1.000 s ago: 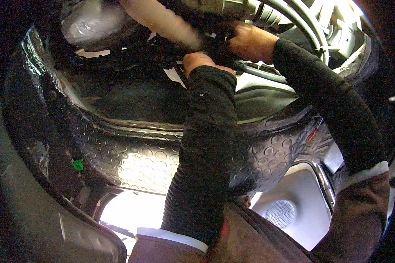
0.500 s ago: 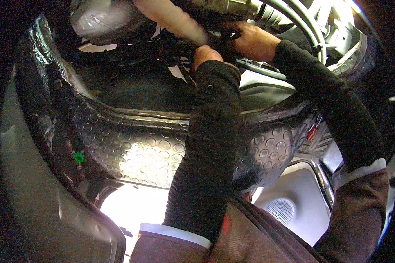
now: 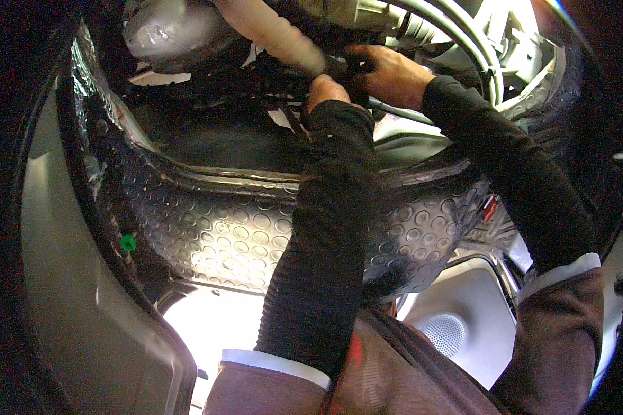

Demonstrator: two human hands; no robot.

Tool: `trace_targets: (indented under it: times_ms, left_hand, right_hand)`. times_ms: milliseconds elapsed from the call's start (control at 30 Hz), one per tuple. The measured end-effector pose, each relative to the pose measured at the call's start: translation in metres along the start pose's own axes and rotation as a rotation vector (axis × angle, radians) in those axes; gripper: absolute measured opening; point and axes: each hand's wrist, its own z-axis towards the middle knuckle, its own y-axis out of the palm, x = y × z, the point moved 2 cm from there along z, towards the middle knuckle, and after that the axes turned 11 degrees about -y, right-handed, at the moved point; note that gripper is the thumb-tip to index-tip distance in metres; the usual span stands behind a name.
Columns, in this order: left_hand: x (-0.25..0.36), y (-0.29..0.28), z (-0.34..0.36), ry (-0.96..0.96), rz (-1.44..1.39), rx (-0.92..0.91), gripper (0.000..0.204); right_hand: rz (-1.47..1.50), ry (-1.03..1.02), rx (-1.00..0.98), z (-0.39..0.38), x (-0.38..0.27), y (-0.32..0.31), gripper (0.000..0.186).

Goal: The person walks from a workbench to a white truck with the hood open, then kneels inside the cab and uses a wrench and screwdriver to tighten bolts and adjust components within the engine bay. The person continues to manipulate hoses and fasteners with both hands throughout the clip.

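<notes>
My left hand (image 3: 329, 91) is at the upper middle, closed, with most of its fingers hidden past the knuckles. Close on its right, my right hand (image 3: 396, 75) has its fingers bent inward around a dark spot below the far end of a beige ribbed hose (image 3: 273, 34). Between the two hands is a dark part (image 3: 337, 67), too shadowed to name. The hose runs down from the top edge to this place. Both arms are in black sleeves.
Silver-grey ducting (image 3: 169, 38) fills the upper left. Grey cables (image 3: 488, 52) curve down at the upper right. A mat with raised discs (image 3: 249, 238) lies below the arms. A grey panel with a round speaker grille (image 3: 443, 335) is at the lower right, a green clip (image 3: 128, 242) at the left.
The whole view has shifted slightly. My hands stay together at the same place by the end of the hose, and the fingers of my right hand show a little more.
</notes>
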Motion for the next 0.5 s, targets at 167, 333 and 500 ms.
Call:
trace_targets:
  times_ms: [167, 333, 500]
  left_hand:
    - [0.005, -0.015, -0.022, 0.188, 0.052, 0.065, 0.030]
    - [0.017, -0.016, -0.032, -0.254, -0.531, -0.132, 0.044]
    - [0.001, -0.019, -0.024, 0.128, 0.051, 0.049, 0.033]
  right_hand:
    - [-0.082, 0.035, -0.054, -0.001, 0.023, 0.001, 0.059]
    - [-0.502, -0.460, -0.073, 0.000, 0.027, 0.003, 0.018]
    - [-0.543, -0.237, -0.191, 0.016, 0.026, 0.002, 0.019]
